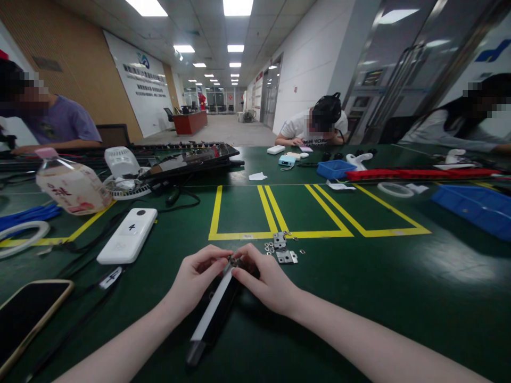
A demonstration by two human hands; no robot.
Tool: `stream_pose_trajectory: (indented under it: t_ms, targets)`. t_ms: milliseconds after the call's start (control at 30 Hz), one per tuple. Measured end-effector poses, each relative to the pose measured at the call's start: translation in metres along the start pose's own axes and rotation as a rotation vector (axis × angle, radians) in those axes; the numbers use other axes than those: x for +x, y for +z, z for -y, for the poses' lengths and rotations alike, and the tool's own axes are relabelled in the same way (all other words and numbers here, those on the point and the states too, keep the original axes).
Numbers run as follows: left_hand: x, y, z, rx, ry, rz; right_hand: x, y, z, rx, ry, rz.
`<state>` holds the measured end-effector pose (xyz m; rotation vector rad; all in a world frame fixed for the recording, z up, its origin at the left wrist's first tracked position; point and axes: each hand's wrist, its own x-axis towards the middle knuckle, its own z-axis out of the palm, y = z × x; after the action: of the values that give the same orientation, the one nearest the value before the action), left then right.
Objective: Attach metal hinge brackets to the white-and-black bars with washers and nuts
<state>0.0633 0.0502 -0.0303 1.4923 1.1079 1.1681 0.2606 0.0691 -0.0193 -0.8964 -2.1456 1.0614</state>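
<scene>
A slim bar, white along one face and black along the other, points from the table's near edge toward the middle, with a dark cap at its near end. My left hand is closed at its far end, thumb and fingers pinched together. From the other side my right hand pinches the same end, fingertips almost meeting the left ones. A small metal piece shows between the fingertips; its exact shape is partly hidden. Just beyond my right hand lie metal brackets with holes, and several small nuts or rings around them.
Yellow tape marks rectangles on the green table. At left are a white power bank, a phone, cables, a bottle and a small fan. Blue trays stand at right. Other people sit around the table.
</scene>
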Motion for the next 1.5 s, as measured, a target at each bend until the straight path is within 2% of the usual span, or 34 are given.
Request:
stream_pose_trajectory:
  t_ms: [267, 567, 1000, 1500]
  targets:
    - [-0.0005, -0.0004, 0.0006, 0.051, 0.022, 0.022, 0.0000, -0.0005, -0.0011, -0.014, -0.010, 0.011]
    - [0.0027, -0.0001, -0.0014, 0.004, -0.102, 0.068, -0.0018, 0.0000, -0.0015, -0.154, 0.025, -0.029]
    - [0.0001, -0.0001, -0.0078, 0.041, -0.100, 0.087, -0.0026, 0.0025, -0.0028, -0.168, 0.020, -0.066]
    - [-0.0010, -0.0008, -0.0054, 0.033, -0.099, 0.104, -0.0049, 0.0060, -0.0045, -0.167, -0.015, -0.076]
